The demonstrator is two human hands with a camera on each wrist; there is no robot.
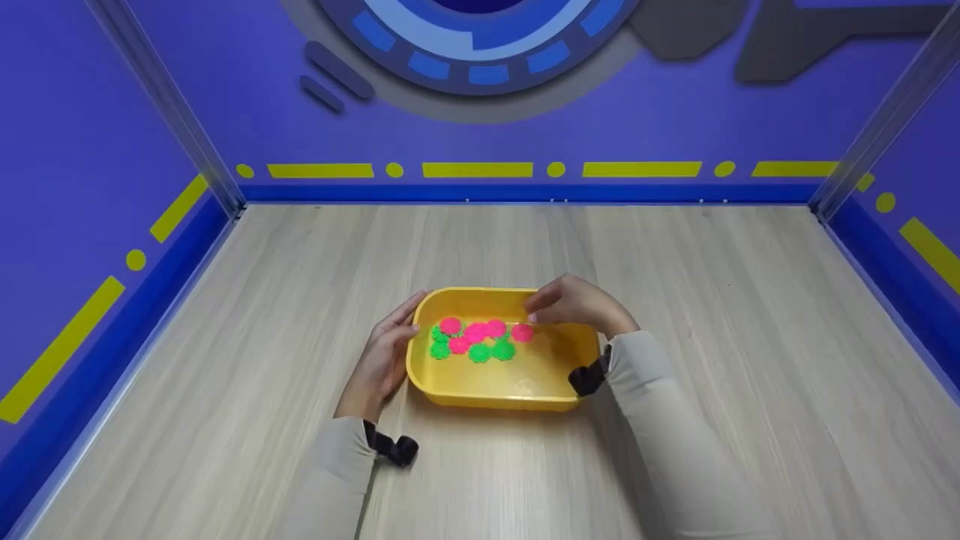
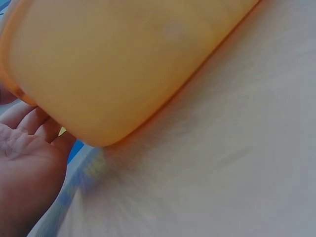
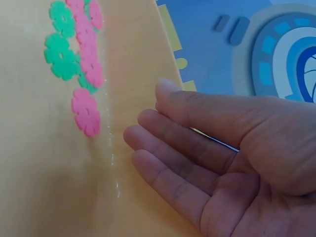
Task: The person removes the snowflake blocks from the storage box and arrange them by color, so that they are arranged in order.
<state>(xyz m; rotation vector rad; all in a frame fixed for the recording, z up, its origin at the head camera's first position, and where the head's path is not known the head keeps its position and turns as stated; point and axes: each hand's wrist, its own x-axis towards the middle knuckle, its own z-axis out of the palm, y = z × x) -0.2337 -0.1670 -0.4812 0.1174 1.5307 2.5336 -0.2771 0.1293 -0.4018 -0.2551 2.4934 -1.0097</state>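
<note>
A yellow plastic bin (image 1: 487,386) with rounded corners stands on the table, several pink and green flower-shaped plastic pieces lying on its floor. My left hand (image 1: 384,360) holds the bin's left end, thumb at the rim and fingers along the outside wall; in the left wrist view that hand (image 2: 29,163) is partly hidden by the bin. Over the far right part of the bin is my right hand (image 1: 577,304), with nothing visible in it. Its fingers (image 3: 173,182) are loosely bent in the right wrist view, near a separate pink flower piece (image 3: 86,112).
Light wood-grain tabletop (image 1: 262,300) surrounds the bin. A blue-purple back wall (image 1: 480,142) with yellow dashes and side walls enclose the table. Black wrist straps with small cameras (image 1: 403,450) sit on both sleeved forearms.
</note>
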